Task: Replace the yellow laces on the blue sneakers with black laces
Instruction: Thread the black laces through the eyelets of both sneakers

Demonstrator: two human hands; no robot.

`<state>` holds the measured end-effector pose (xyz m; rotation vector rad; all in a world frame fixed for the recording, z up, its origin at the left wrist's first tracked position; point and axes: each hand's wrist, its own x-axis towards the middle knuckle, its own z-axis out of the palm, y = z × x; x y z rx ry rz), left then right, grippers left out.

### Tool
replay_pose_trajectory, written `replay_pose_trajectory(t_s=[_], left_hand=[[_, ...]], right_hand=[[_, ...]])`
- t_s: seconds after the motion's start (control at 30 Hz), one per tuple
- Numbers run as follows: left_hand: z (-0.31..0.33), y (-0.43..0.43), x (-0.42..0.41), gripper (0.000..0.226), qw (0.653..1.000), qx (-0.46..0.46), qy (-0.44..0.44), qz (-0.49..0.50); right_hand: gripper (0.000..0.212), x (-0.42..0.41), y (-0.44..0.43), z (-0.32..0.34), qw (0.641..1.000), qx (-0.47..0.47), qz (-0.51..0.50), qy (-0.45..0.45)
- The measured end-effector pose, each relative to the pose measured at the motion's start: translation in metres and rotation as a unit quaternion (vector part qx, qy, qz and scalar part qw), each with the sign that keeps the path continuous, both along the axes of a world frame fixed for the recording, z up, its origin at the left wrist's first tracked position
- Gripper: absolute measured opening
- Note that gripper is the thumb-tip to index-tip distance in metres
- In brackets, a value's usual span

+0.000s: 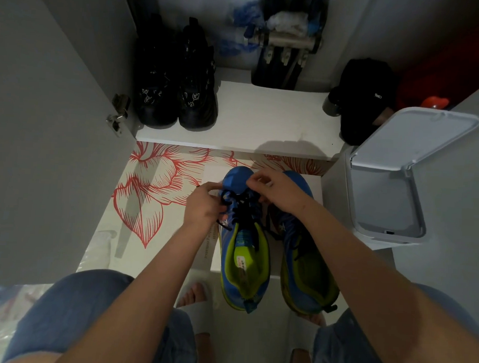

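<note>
Two blue sneakers with lime-green lining stand side by side on the floor, toes pointing away from me. The left sneaker (243,253) has a black lace (242,209) crossing its eyelets. My left hand (204,204) pinches the lace at the shoe's left side near the toe end. My right hand (276,188) pinches the lace's other part above the toe. The right sneaker (306,261) lies partly under my right forearm, with black lace on it too. No yellow lace is visible.
A white bin (383,187) with its lid open stands to the right. A cupboard shelf (263,122) ahead holds black boots (176,85) and a black bag (365,99). A red flower-patterned sheet (155,194) covers the floor at left. My knees and slippered feet are below.
</note>
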<state>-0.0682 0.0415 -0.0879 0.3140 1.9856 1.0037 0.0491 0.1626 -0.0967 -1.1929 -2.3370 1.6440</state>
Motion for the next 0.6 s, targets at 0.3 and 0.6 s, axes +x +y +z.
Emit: replay_pose_trajectory(t_s=[0.3,0.6], left_hand=[[-0.005,0.002,0.001,0.040,0.999,-0.016,0.032,-0.004],[-0.003,0.003,0.003,0.030,0.999,0.005,0.036,0.002]], right_hand=[[0.011,-0.002,-0.002,0.000,0.979,-0.093,-0.179,0.030],[0.005,-0.002,-0.006,-0.006,0.995,0.098,0.026,-0.024]])
